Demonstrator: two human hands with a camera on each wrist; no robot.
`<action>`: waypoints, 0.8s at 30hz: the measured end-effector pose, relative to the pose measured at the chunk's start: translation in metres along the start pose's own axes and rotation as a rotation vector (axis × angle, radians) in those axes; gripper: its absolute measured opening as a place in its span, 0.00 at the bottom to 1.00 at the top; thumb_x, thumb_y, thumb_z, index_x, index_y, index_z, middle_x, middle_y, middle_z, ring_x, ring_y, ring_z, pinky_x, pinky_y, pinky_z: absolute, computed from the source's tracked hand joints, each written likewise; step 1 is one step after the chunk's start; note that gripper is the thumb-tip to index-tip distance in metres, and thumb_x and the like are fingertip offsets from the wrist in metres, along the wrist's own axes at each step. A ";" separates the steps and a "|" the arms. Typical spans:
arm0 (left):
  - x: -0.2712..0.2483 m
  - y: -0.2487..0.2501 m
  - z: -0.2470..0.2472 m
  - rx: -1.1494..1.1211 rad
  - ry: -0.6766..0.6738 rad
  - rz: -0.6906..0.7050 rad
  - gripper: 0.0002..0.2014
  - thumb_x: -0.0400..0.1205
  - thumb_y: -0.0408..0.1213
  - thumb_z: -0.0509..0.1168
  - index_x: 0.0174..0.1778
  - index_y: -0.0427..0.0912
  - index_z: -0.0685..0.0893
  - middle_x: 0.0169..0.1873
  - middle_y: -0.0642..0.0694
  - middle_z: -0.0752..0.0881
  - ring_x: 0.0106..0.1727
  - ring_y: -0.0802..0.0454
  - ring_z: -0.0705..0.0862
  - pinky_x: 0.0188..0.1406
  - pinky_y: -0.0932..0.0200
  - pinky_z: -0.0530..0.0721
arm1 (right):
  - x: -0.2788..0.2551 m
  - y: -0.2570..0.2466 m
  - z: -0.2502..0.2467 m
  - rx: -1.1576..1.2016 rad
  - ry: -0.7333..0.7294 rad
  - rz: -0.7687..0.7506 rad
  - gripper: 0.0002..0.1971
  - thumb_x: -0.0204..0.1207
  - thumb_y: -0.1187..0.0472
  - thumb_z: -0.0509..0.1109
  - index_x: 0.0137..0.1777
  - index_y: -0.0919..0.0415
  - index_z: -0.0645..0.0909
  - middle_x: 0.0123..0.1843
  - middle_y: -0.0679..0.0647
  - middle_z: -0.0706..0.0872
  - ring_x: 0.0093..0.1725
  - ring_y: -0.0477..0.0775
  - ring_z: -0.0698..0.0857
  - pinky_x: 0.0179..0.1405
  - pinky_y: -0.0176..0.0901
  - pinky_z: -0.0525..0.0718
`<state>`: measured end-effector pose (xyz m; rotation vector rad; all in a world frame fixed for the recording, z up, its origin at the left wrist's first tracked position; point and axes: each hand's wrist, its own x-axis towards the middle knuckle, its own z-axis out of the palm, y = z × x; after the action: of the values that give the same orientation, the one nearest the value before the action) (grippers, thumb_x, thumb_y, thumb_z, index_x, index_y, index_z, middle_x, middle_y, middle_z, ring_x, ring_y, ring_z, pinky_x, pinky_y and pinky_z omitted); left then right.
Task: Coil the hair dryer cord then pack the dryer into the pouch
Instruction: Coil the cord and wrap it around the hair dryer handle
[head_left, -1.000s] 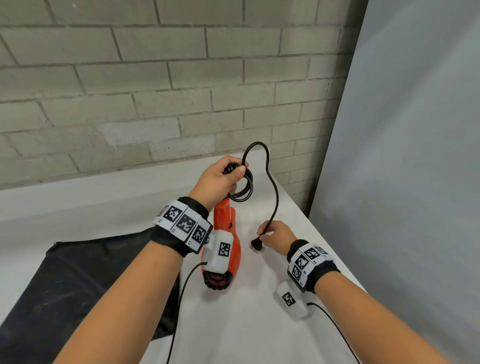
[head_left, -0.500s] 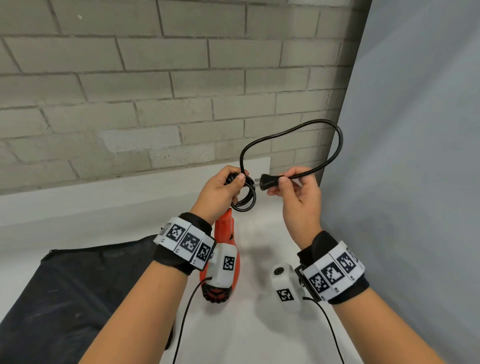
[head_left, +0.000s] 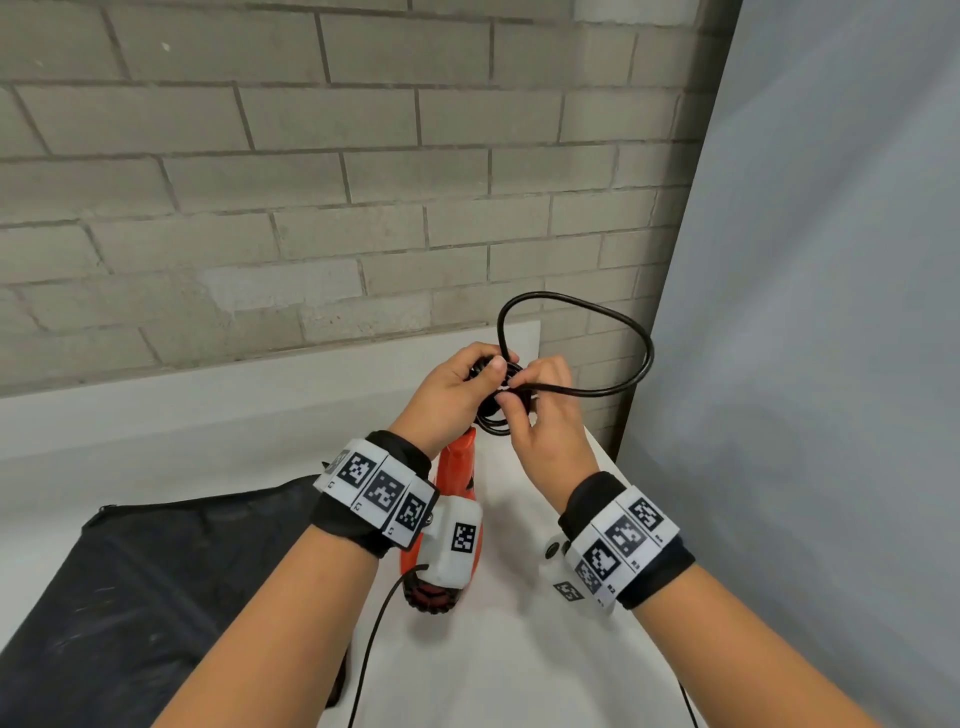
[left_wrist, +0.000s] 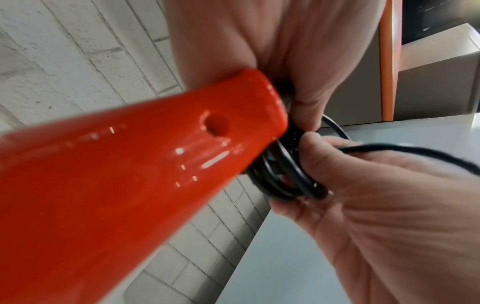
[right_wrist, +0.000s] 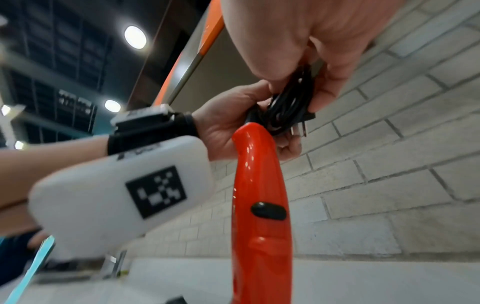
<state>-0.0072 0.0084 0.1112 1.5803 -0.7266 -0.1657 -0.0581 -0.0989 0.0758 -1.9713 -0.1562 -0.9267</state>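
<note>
Both hands' fingers grasp the coiled cord (head_left: 498, 415) at the red dryer (head_left: 457, 467) handle — 1 loop free.

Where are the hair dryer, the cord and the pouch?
hair dryer (head_left: 457, 465): head view, red handle.
cord (head_left: 644, 358): head view, loose loop's right bend.
pouch (head_left: 156, 597): head view, black cloth's middle.

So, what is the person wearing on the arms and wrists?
Both forearms are bare, no sleeves. Each wrist has a black band carrying white tiles printed with black square codes. Under each wrist hangs a white rounded camera box with one such code, and a thin black cable runs back from it.
</note>
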 end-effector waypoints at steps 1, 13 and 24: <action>0.000 0.000 0.001 0.001 0.002 -0.005 0.07 0.83 0.37 0.56 0.48 0.47 0.80 0.40 0.52 0.83 0.38 0.65 0.83 0.40 0.75 0.80 | 0.001 -0.001 0.000 -0.022 0.001 -0.003 0.03 0.75 0.71 0.65 0.47 0.68 0.74 0.46 0.54 0.69 0.42 0.23 0.72 0.41 0.16 0.72; 0.000 0.001 0.007 -0.004 0.016 -0.080 0.11 0.84 0.40 0.56 0.38 0.46 0.79 0.22 0.51 0.79 0.19 0.62 0.76 0.25 0.68 0.77 | 0.012 0.011 0.000 0.021 -0.200 0.215 0.17 0.78 0.70 0.57 0.66 0.61 0.65 0.32 0.47 0.80 0.34 0.45 0.81 0.40 0.40 0.81; 0.002 -0.002 -0.007 -0.103 0.048 -0.072 0.10 0.85 0.38 0.53 0.48 0.53 0.80 0.34 0.46 0.78 0.18 0.62 0.68 0.25 0.68 0.69 | -0.010 0.074 -0.030 -0.633 -0.794 0.622 0.12 0.80 0.66 0.53 0.54 0.63 0.78 0.46 0.60 0.81 0.38 0.58 0.80 0.39 0.46 0.81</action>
<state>-0.0012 0.0131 0.1115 1.5079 -0.6143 -0.2141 -0.0481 -0.1619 0.0267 -2.6428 0.3358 0.2862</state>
